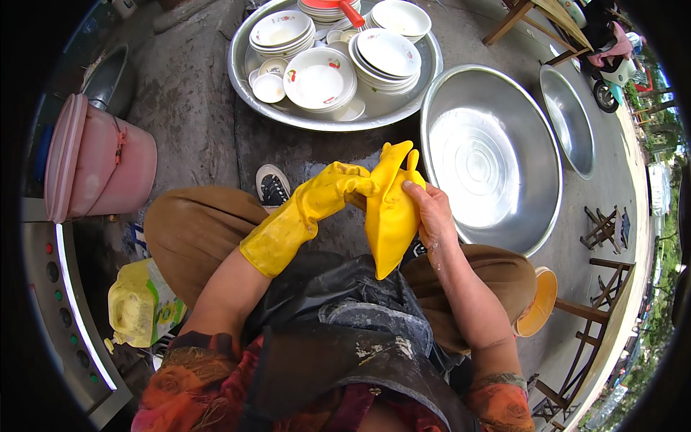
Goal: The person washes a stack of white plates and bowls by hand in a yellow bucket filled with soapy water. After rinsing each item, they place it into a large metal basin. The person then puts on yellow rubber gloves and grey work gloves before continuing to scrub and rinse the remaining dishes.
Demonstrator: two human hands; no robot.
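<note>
My left hand [334, 194] wears a yellow rubber glove that reaches up the forearm. Its fingers pinch the near side of a second yellow rubber glove [393, 227], which is off the hand and hangs in folds with its pointed end down. Bare and damp, my right hand [434, 208] grips that loose glove from the other side, thumb on top. Beyond both hands stands a wide metal basin [334, 125] holding stacks of white bowls and plates [319, 78], small dishes and a red-handled item [351, 12]. A deep metal basin [475, 156] with a shiny bottom is at the right.
At the left are a lidded pink bucket [116, 162], a yellow plastic jug [132, 308] and a metal panel with knobs [48, 302]. Another metal basin [567, 121], an orange tub [540, 299], wooden stools [602, 229] and a parked scooter [610, 89] are at the right.
</note>
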